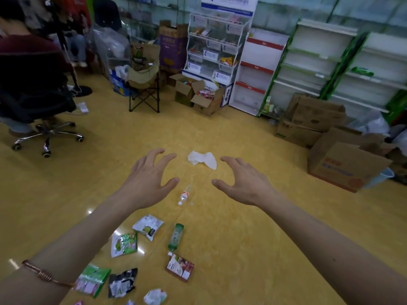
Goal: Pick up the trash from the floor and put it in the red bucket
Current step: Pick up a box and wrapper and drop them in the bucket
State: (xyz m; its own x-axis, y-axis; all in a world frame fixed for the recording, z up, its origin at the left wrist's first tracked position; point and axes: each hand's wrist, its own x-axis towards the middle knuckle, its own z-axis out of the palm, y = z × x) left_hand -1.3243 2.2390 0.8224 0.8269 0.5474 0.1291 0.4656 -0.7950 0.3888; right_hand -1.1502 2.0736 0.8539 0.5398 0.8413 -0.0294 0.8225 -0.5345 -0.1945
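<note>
Trash lies scattered on the yellow floor. A crumpled white tissue (pixel 202 159) sits farthest away, between my fingertips. Below it lies a small clear bottle (pixel 184 195) with a red label. Nearer me are a green bottle (pixel 175 237), a white snack packet (pixel 148 226), a green packet (pixel 124 244), a red carton (pixel 180 267), another green wrapper (pixel 92 280), a black wrapper (pixel 121 282) and a crumpled white wrapper (pixel 154 296). My left hand (pixel 149 175) and my right hand (pixel 241 180) are stretched out above the floor, fingers spread, holding nothing. No red bucket is in view.
A person sits in a wheeled office chair (pixel 47 130) at the left. A folding chair (pixel 144 84), open cardboard boxes (pixel 198 93) and display racks (pixel 217 47) line the back. More cardboard boxes (pixel 343 159) and white shelves (pixel 319 62) stand at the right.
</note>
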